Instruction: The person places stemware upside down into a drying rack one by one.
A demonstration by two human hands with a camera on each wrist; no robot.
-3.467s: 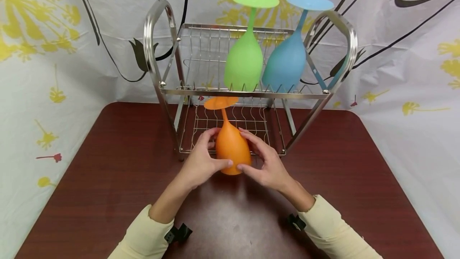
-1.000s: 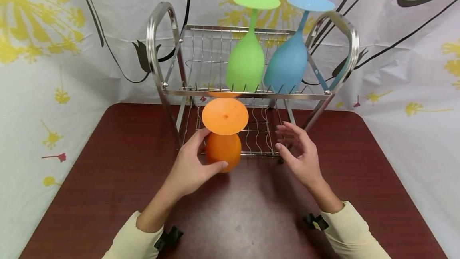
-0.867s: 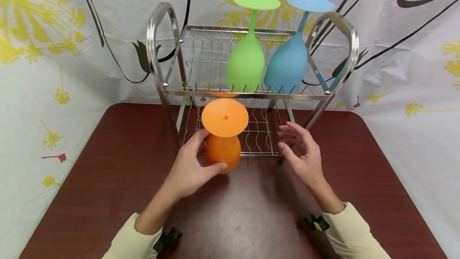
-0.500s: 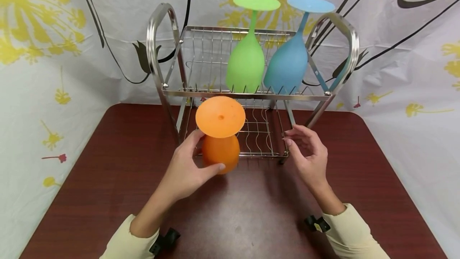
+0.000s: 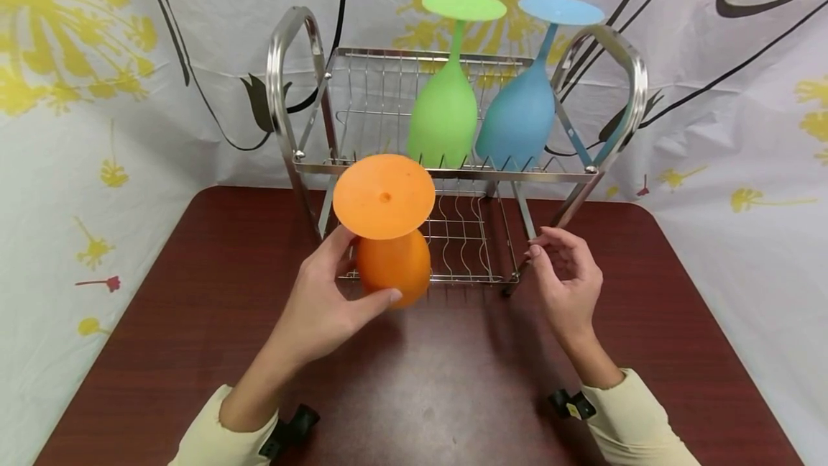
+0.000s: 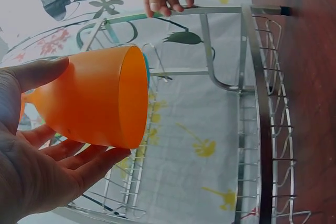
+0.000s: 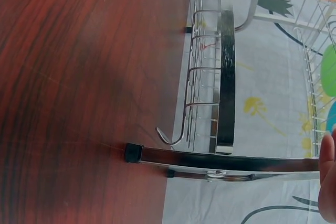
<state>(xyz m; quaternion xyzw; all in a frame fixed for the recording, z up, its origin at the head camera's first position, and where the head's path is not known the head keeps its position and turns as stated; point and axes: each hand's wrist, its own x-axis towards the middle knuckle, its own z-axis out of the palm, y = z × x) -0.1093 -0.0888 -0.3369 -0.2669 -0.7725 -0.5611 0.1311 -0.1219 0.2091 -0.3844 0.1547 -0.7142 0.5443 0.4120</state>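
My left hand (image 5: 323,300) grips an orange wine glass (image 5: 394,265) by its bowl, thumb on the near side and fingers behind. The glass is upside down, its round foot tilted toward me, in front of the rack's lower tier. In the left wrist view the open rim of the orange bowl (image 6: 94,98) shows. My right hand (image 5: 569,286) hangs with loosely bent fingers by the front right post of the metal dish rack (image 5: 453,172); whether it touches the post I cannot tell. A green wine glass (image 5: 443,113) and a blue wine glass (image 5: 517,117) stand upside down on the top tier.
The two-tier rack stands at the back of a dark red-brown table (image 5: 162,351). Its lower wire shelf (image 5: 459,236) lies behind the orange glass. Behind everything hangs a patterned white cloth (image 5: 207,56). Curved metal side handles (image 5: 630,78) rise at both ends.
Both hands held the orange glass earlier; my right hand has since let go and moved right. My left hand has brought the glass leftward, up and toward me, its foot tipping into view.
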